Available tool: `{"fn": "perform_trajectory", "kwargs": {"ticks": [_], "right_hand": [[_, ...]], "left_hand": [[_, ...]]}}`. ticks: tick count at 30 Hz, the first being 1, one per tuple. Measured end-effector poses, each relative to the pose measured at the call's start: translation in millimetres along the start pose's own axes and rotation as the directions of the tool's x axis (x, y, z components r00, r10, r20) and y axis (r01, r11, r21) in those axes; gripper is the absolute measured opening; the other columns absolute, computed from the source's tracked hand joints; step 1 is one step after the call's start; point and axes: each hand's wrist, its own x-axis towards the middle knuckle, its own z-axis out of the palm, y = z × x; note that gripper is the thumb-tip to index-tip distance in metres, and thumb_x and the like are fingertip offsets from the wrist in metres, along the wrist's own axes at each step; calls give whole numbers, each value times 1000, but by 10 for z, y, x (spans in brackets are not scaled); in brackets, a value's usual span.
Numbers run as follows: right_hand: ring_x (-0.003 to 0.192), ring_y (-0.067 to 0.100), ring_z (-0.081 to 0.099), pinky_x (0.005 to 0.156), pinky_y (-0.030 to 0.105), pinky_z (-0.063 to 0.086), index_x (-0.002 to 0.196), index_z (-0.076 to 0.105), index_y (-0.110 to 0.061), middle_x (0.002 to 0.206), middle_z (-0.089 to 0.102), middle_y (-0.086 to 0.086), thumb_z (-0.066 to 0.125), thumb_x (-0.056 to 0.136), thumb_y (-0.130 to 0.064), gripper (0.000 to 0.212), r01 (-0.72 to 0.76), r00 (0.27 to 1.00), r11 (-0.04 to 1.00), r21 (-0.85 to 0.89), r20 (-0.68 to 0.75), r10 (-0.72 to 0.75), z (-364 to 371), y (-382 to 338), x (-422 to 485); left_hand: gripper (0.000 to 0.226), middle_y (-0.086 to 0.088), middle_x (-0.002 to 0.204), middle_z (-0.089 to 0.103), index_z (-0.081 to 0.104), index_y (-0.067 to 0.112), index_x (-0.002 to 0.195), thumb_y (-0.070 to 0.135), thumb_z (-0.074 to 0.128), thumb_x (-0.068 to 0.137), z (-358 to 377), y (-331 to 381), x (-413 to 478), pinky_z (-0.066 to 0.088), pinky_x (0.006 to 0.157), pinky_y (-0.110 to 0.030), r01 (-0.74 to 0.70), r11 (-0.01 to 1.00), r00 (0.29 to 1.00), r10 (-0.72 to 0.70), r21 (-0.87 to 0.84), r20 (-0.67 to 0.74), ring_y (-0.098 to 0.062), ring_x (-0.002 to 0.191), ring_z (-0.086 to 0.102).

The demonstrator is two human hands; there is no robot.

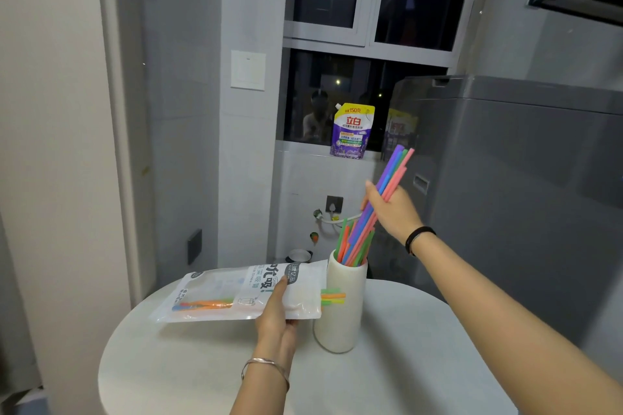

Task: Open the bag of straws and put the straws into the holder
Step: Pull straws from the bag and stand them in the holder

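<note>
A white cylindrical holder (340, 313) stands on the round white table (202, 364). Several coloured straws lean inside it. My right hand (394, 209) grips a bundle of straws (391, 175), purple, blue, green and pink, slanted with the lower ends in the holder's mouth. My left hand (276, 317) holds the white straw bag (236, 293) level above the table, left of the holder. A few orange, green and blue straws remain in the bag, and some tips (332, 296) stick out of its open right end.
A grey washing machine (505, 178) stands right behind the table. A purple detergent pouch (353, 131) sits on the window sill. A white wall and door frame run along the left. A socket with a hose is on the tiled wall behind the holder.
</note>
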Motion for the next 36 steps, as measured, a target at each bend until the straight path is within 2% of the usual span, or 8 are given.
{"fn": "perform_trajectory", "kwargs": {"ticks": [5, 10, 18, 23, 26, 30, 33, 36], "right_hand": [[78, 24, 68, 71, 36, 59, 81, 66, -9, 79, 66, 9, 47, 90, -50, 45, -50, 990, 985, -165, 124, 71, 188, 133, -68], [119, 23, 44, 101, 46, 42, 90, 64, -26, 116, 53, 3, 74, 74, -37, 21, 23, 979, 993, -116, 204, 1, 298, 266, -104], [115, 11, 48, 86, 20, 42, 139, 32, -29, 127, 49, -7, 67, 84, -25, 65, 81, 995, 993, 89, 50, -86, 325, 256, -90], [131, 17, 42, 102, 36, 40, 145, 28, -28, 147, 41, -1, 45, 95, -35, 52, 143, 981, 977, -158, 154, -119, 400, 279, -155], [141, 18, 28, 115, 37, 23, 144, 34, -23, 153, 34, -1, 35, 97, -43, 51, 255, 933, 880, -402, 340, -115, 432, 321, -232], [144, 13, 22, 119, 34, 6, 146, 29, -23, 156, 26, -2, 28, 99, -44, 52, 363, 900, 747, -557, 417, -126, 391, 243, -249], [140, 11, 29, 120, 32, 9, 141, 40, -22, 150, 37, -2, 36, 99, -36, 45, 339, 936, 835, -433, 249, -250, 355, 131, -373], [100, -7, 55, 93, 11, 38, 111, 61, -14, 113, 63, 1, 46, 96, -17, 21, 274, 935, 960, 59, -251, -252, 471, -22, -717]], "left_hand": [[56, -10, 130, 62, 50, 11, 136, 5, 68, 83, -17, 20, 21, 58, 48, -28, 1, 1000, 1000, -1, -17, -1, -16, 83, 64], [56, -10, 132, 61, 50, 11, 136, 6, 67, 84, -25, 49, 40, 57, 60, -32, 4, 1000, 1000, -4, -4, -4, -19, 88, 64], [55, -11, 134, 60, 49, 10, 138, 5, 65, 85, -17, 71, 43, 53, 82, -42, 10, 1000, 1000, -10, -10, 26, -23, 107, 59], [55, -9, 133, 60, 49, 12, 138, 6, 65, 86, -31, 59, 41, 58, 61, -34, 4, 1000, 1000, -4, -4, 20, -22, 101, 62], [54, -9, 131, 62, 51, 11, 136, 6, 66, 85, -26, 62, 39, 58, 61, -34, 0, 1000, 1000, 0, -5, 22, -17, 87, 64], [52, -9, 126, 63, 53, 10, 134, 6, 66, 84, -26, 71, 29, 53, 69, -34, 3, 1000, 1000, -3, -8, 16, -15, 83, 63], [50, -7, 118, 65, 54, 11, 132, 6, 67, 84, -27, 93, 21, 54, 65, -34, -10, 1000, 1000, 10, -7, 14, -14, 81, 64], [49, -7, 124, 64, 54, 11, 132, 7, 66, 85, -20, 125, 9, 56, 64, -32, -25, 1000, 1000, 25, -13, 19, -13, 82, 64]]}}
